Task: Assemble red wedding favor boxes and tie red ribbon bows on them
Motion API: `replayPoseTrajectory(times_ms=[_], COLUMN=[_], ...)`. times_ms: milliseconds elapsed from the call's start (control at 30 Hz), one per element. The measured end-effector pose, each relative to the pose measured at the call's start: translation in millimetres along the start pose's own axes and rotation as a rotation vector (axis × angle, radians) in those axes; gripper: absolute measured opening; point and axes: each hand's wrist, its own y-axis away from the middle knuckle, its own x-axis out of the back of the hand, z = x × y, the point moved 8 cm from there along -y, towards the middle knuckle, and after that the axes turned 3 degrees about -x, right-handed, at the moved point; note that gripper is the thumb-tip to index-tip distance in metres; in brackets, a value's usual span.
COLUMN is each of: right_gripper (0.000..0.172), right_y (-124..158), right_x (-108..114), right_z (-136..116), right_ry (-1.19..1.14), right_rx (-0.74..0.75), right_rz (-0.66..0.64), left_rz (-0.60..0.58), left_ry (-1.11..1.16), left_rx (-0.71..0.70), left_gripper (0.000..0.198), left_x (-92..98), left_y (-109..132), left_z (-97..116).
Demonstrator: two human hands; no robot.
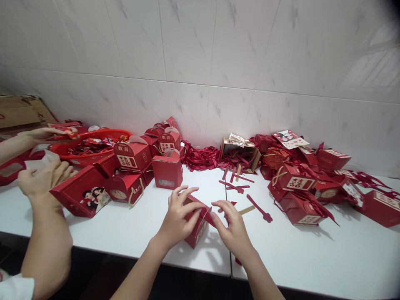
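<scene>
Red box (196,234): likely light, creasable card; best held by side walls. Left hand (177,216), box's left: fingers gripping its top. Right hand (233,229), box's right: narrowed fingers, grip unclear.

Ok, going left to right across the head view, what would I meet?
Brown cardboard → red basin → red box with a clear window → red box being handled → open box of red strips → pile of red boxes.
</scene>
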Motion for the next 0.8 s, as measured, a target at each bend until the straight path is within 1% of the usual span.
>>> replayPoseTrajectory(times_ms=[67,133,167,233,300,367,433,500,567,633,733,800], right_gripper=[0.022,0.017,0.015,0.016,0.013,0.008,0.011,0.014,0.013,0.009,0.006,0.008], right_y=[-5,-11,-13,-14,-9,2,15,29,41,52,62,64], right_x=[-3,-10,-12,-6,8,26,43,55,65,75,86,90], right_z=[-7,-16,-21,-29,-37,-48,-62,-78,-90,-95,-93,-85], right_ry=[-0.006,-0.078,-0.125,-0.214,-0.287,-0.355,-0.420,-0.465,-0.492,-0.508,-0.508,-0.511], right_rx=[0.037,0.056,0.054,0.024,-0.005,0.019,0.101,0.200,0.281,0.327,0.348,0.319], right_rz=[0.018,-0.019,-0.029,0.003,0.070,0.135,0.172,0.185,0.228,0.318,0.394,0.435], left_rz=[0.122,0.231,0.275,0.328,0.327,0.272,0.198,0.144,0.121,0.117,0.127,0.132], left_ry=[0.014,0.015,0.010,0.003,0.025,0.095,0.163,0.166,0.114,0.063,-0.011,-0.079], left_rx=[-0.017,-0.018,0.002,0.099,0.262,0.453,0.604,0.675,0.676,0.648,0.582,0.519], left_gripper=[0.023,0.021,0.021,0.021,0.028,0.039,0.045,0.049,0.049,0.049,0.051,0.052], left_x=[14.9,28.0,32.7,35.8,29.4,14.3,-2.9,-14.1,-17.9,-18.6,-18.7,-19.4], left_y=[-6,-10,-10,-8,-2,7,15,18,17,15,13,12], left_z=[5,8,8,0,-18,-38,-52,-57,-55,-51,-46,-42])
